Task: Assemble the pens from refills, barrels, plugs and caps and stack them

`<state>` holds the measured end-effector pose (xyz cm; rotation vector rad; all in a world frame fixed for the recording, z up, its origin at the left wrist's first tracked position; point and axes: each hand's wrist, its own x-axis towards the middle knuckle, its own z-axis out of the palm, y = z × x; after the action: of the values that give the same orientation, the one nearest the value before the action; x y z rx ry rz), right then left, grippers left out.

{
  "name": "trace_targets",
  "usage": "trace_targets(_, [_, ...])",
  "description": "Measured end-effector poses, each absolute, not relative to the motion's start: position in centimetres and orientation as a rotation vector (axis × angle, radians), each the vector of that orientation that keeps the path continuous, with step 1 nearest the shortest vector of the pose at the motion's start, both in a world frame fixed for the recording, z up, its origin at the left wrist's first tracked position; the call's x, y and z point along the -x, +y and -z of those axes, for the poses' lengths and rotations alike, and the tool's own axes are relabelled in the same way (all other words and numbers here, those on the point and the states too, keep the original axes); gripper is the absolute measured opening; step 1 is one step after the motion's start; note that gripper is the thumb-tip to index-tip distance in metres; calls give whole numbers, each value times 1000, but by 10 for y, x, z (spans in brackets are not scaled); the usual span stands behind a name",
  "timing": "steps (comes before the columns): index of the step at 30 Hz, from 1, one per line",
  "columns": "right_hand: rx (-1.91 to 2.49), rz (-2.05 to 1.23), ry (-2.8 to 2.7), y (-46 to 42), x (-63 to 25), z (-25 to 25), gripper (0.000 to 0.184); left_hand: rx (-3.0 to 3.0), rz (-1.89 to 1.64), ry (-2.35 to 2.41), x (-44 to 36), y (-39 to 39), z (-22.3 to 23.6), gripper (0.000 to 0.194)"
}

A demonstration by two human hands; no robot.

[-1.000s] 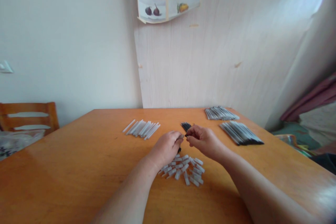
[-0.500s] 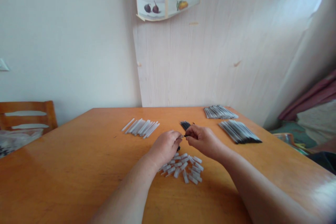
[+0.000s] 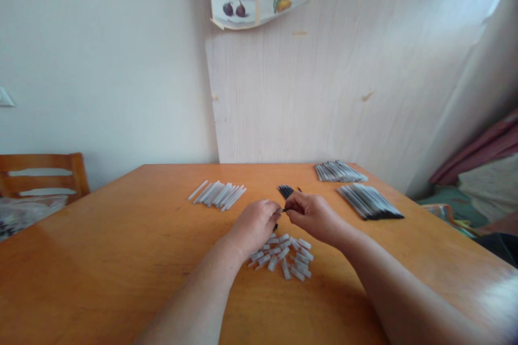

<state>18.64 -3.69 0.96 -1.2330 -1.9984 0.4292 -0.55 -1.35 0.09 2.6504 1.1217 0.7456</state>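
Note:
My left hand (image 3: 256, 223) and my right hand (image 3: 314, 216) meet fingertip to fingertip over the middle of the table. Pinched in my right fingers is a small black piece (image 3: 284, 210), its end pointing at my left fingertips. My left fingers are closed too; what they grip is mostly hidden, with only a thin tip showing. Just under my left hand a black bit (image 3: 275, 227) peeks out. Nearer to me lies a loose pile of short translucent white pieces (image 3: 297, 274). Behind my hands rests a small bunch of thin black sticks (image 3: 285, 191), partly covered.
White tubes (image 3: 220, 195) lie side by side at the back left. Two stacks of grey pen-like sticks with dark ends, a nearer one (image 3: 368, 200) and a farther one (image 3: 339, 171), occupy the right of the wooden table (image 3: 121, 264). A chair (image 3: 42, 175) stands at left.
My hands hold nearly the same place, with the black piece and my left fingertips still close together. The view has shifted very slightly.

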Motion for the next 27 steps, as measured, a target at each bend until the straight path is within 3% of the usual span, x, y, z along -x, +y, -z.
trace_targets(27, [1090, -989, -1718, -34, -186, -11, 8, -2506, -813, 1011, 5, -18, -8, 29])
